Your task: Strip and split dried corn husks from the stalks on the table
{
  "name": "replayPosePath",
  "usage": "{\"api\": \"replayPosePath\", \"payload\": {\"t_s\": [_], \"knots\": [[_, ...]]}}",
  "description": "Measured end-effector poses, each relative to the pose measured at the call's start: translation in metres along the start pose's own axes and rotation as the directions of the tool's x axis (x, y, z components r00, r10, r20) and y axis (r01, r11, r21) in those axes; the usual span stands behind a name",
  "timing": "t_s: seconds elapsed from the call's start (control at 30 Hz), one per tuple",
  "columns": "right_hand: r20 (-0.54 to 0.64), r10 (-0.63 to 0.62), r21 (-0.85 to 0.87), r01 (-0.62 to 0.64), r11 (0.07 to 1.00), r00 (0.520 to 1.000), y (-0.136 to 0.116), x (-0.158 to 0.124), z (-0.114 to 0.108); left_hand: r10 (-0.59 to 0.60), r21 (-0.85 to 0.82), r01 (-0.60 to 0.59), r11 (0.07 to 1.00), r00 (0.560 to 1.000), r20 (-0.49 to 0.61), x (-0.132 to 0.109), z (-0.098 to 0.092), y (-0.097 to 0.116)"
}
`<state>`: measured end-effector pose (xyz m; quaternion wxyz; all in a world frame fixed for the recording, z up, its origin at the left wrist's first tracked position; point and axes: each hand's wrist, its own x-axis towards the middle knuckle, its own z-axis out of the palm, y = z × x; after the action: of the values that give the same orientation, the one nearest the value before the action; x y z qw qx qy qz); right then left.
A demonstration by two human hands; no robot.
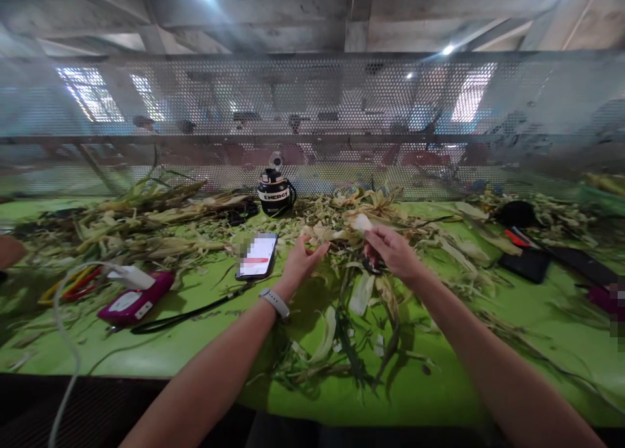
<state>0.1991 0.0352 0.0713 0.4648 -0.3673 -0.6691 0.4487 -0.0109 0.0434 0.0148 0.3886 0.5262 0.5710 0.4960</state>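
My right hand (390, 251) is closed, its fingertips pinching a small pale piece of corn husk (362, 223) above the heap of husk scraps (336, 230). To its left, my left hand (299, 264) has thumb and fingers apart with nothing visible between them, near the edge of the heap. A light-banded watch (274, 303) is on the left wrist. Below and between the hands, loose pale husk strips (362, 293) and darker green leaves (354, 357) lie on the green tabletop (205, 344).
Left of my left hand lies a lit phone (261, 258). A black jug (274, 194) stands behind it. A magenta device (137, 299) with a white plug and cable sits at left. Dark phones (526, 264) lie at right. A perforated metal screen (322, 109) borders the table's back.
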Motion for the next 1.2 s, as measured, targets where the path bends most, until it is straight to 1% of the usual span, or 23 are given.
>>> {"api": "replayPosePath", "payload": {"t_s": [0.07, 0.13, 0.17, 0.23, 0.3, 0.4, 0.47, 0.6, 0.67, 0.77, 0.83, 0.9, 0.97, 1.03, 1.1, 1.13, 1.2], "knots": [[-0.001, 0.022, 0.000, -0.022, 1.000, 1.000, 0.001, 0.000, 0.002, 0.003, 0.059, -0.004, 0.998, 1.000, 0.021, 0.003, 0.005, -0.003], [-0.015, 0.068, 0.026, -0.067, 0.997, 0.998, 0.003, 0.000, 0.005, 0.022, 0.051, -0.025, 0.998, 0.998, 0.054, 0.004, 0.006, -0.006], [-0.022, 0.104, 0.048, -0.103, 0.994, 0.994, 0.005, 0.001, 0.006, 0.049, 0.029, -0.052, 0.998, 0.996, 0.077, 0.004, 0.006, -0.007], [-0.034, 0.197, 0.113, -0.192, 0.975, 0.980, 0.008, 0.001, 0.008, 0.132, -0.022, -0.131, 0.991, 0.986, 0.099, 0.002, 0.004, -0.006], [-0.027, 0.288, 0.228, -0.274, 0.934, 0.957, 0.009, 0.001, 0.009, 0.252, -0.051, -0.249, 0.967, 0.965, 0.068, -0.002, 0.003, -0.002], [0.018, 0.349, 0.435, -0.322, 0.841, 0.937, 0.007, -0.001, 0.009, 0.421, -0.051, -0.420, 0.906, 0.907, 0.019, -0.009, 0.005, 0.005], [0.068, 0.345, 0.511, -0.330, 0.794, 0.936, 0.004, -0.003, 0.009, 0.478, -0.047, -0.477, 0.878, 0.878, 0.015, -0.013, 0.008, 0.007], [0.146, 0.307, 0.544, -0.335, 0.769, 0.941, 0.002, -0.006, 0.012, 0.499, 0.002, -0.500, 0.866, 0.865, 0.051, -0.016, 0.009, 0.006], [0.142, 0.260, 0.551, -0.294, 0.781, 0.955, 0.004, -0.006, 0.015, 0.521, 0.032, -0.526, 0.850, 0.848, 0.098, -0.016, 0.009, 0.005], [0.089, 0.192, 0.542, -0.209, 0.814, 0.977, 0.006, -0.006, 0.019, 0.577, 0.109, -0.604, 0.790, 0.791, 0.204, -0.018, 0.007, 0.006], [0.059, 0.174, 0.501, -0.180, 0.847, 0.983, 0.006, -0.007, 0.020, 0.587, 0.163, -0.639, 0.752, 0.761, 0.277, -0.021, 0.007, 0.008], [0.060, 0.178, 0.451, -0.186, 0.873, 0.982, 0.005, -0.008, 0.019, 0.581, 0.149, -0.651, 0.744, 0.741, 0.338, -0.026, 0.006, 0.013], [0.078, 0.179, 0.414, -0.195, 0.889, 0.981, 0.005, -0.008, 0.017, 0.570, 0.069, -0.638, 0.767, 0.727, 0.384, -0.033, 0.004, 0.018], [0.076, 0.165, 0.380, -0.182, 0.907, 0.983, 0.005, -0.008, 0.016, 0.516, 0.005, -0.568, 0.823, 0.752, 0.410, -0.039, 0.003, 0.023], [0.071, 0.145, 0.346, -0.160, 0.925, 0.987, 0.005, -0.008, 0.014, 0.446, -0.047, -0.473, 0.880, 0.789, 0.422, -0.044, 0.003, 0.026], [0.076, 0.133, 0.331, -0.151, 0.932, 0.988, 0.004, -0.008, 0.014, 0.424, -0.090, -0.430, 0.898, 0.797, 0.430, -0.045, 0.004, 0.026], [0.103, 0.100, 0.300, -0.127, 0.945, 0.990, 0.001, -0.010, 0.013, 0.418, -0.193, -0.371, 0.908, 0.792, 0.444, -0.047, 0.007, 0.026]]}}
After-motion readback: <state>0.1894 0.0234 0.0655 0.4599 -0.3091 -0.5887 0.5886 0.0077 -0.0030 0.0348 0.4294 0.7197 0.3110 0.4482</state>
